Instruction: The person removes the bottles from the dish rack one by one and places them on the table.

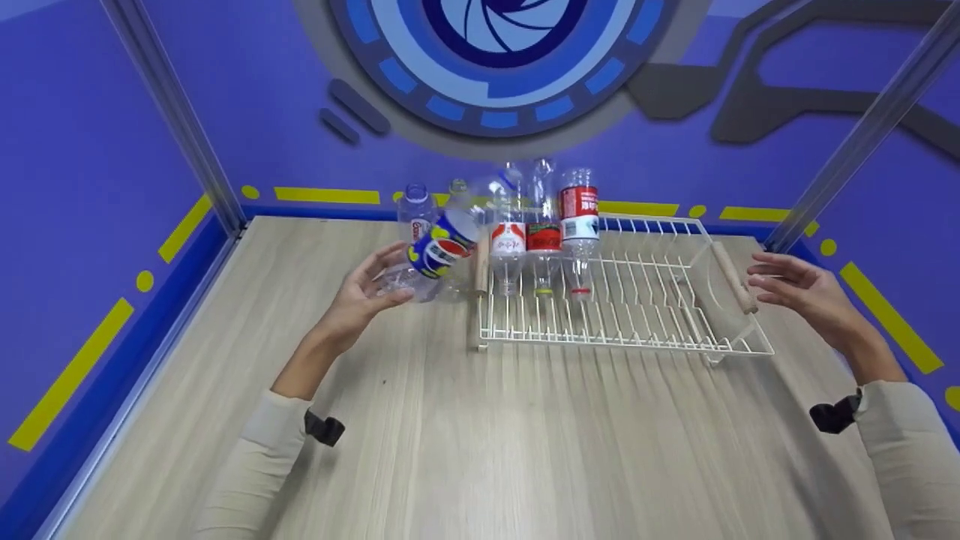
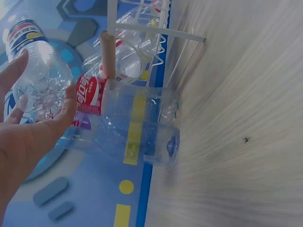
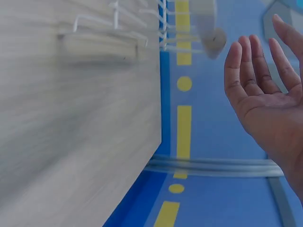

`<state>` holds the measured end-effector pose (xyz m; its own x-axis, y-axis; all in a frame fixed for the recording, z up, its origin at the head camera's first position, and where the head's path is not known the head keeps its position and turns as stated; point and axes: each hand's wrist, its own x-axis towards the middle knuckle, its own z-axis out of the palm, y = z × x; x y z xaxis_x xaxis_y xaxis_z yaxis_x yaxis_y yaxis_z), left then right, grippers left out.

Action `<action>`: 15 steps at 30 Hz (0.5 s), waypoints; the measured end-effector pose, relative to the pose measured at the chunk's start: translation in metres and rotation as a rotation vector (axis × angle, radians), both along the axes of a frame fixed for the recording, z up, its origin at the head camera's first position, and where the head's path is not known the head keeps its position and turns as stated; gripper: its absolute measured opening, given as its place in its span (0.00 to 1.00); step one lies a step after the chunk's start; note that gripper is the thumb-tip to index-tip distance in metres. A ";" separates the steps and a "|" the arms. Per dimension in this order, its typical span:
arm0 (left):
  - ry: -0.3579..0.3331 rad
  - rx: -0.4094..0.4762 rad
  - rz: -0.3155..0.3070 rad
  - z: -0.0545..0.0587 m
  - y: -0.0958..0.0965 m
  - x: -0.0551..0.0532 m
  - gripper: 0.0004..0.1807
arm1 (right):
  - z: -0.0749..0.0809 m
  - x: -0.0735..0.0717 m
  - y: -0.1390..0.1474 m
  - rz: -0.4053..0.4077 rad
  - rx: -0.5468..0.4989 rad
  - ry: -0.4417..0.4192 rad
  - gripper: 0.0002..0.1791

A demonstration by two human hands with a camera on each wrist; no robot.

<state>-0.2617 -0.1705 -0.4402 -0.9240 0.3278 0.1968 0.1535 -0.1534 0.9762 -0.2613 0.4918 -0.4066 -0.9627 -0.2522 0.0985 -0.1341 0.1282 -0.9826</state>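
Note:
A clear plastic bottle with a blue label (image 1: 444, 250) is tilted in my left hand (image 1: 364, 296), its neck toward the upper right. In the left wrist view, the fingers and thumb of the left hand (image 2: 35, 118) hold the bottle (image 2: 45, 71) around its base. Three bottles stand cap-down in the white wire rack (image 1: 637, 341): a white-and-red labelled bottle (image 1: 508, 240), a dark-red labelled bottle (image 1: 544, 236) and a red-and-white labelled bottle (image 1: 580, 214). My right hand (image 1: 806, 296), fingers loosely bent and holding nothing, hovers beside the rack's right wooden handle (image 1: 735, 277).
Behind the held bottle, a clear bottle (image 1: 416, 202) stands upright left of the rack; another bottle (image 1: 459, 186) is partly hidden there. In the left wrist view a red-labelled bottle (image 2: 92, 94) shows. The wooden table (image 1: 487, 450) meets blue walls (image 1: 285, 142) at the back and sides.

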 end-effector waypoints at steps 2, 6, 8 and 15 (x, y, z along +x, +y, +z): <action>-0.016 0.072 0.021 -0.001 -0.005 -0.001 0.44 | -0.005 0.000 0.007 0.012 -0.021 -0.001 0.24; -0.053 0.169 0.088 -0.003 -0.010 -0.004 0.46 | -0.011 0.000 0.014 0.019 0.016 -0.019 0.23; -0.082 0.193 0.118 -0.005 -0.011 -0.006 0.46 | -0.013 0.001 0.015 0.007 0.059 -0.032 0.23; -0.117 0.125 0.217 -0.016 -0.019 -0.015 0.47 | -0.019 -0.001 0.013 0.023 0.140 -0.060 0.25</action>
